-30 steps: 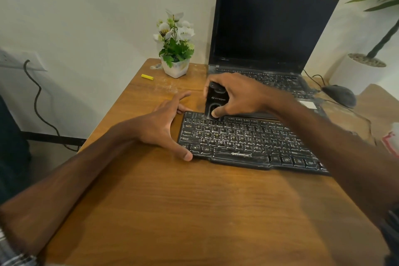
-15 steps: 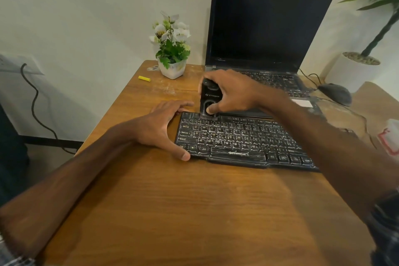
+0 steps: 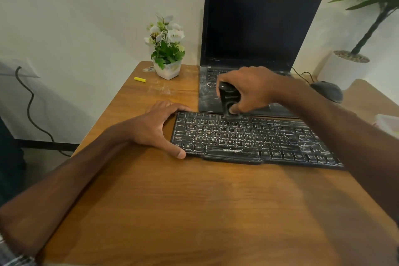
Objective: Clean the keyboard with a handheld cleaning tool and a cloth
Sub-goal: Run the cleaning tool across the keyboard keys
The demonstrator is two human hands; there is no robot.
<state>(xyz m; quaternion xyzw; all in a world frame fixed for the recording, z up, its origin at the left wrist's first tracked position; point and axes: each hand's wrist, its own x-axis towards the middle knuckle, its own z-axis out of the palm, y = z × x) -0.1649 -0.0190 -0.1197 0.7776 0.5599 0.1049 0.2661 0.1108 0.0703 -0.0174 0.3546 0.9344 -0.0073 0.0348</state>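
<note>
Tool pass under way. Right hand (image 3: 250,88) grips black cleaning tool (image 3: 230,99), arm reaching in from right, tool head down on keyboard (image 3: 248,138) top row, left of middle. Left hand (image 3: 155,127) pinches keyboard's left end: thumb front, fingers rear. White dust between keys. Next, I reckon: sweep along row, steady pressure. Cloth not in sight.

My right hand (image 3: 250,88) covers most of the black cleaning tool (image 3: 229,97), and its tip on the keyboard (image 3: 237,136) is a blur I can't make out. My right forearm (image 3: 336,127) hides the keyboard's right end and the tabletop (image 3: 194,201) edge there. The key legends are too smeared to read. The tall plant (image 3: 371,6) and a pale thing (image 3: 388,123) are cut off at the right.
</note>
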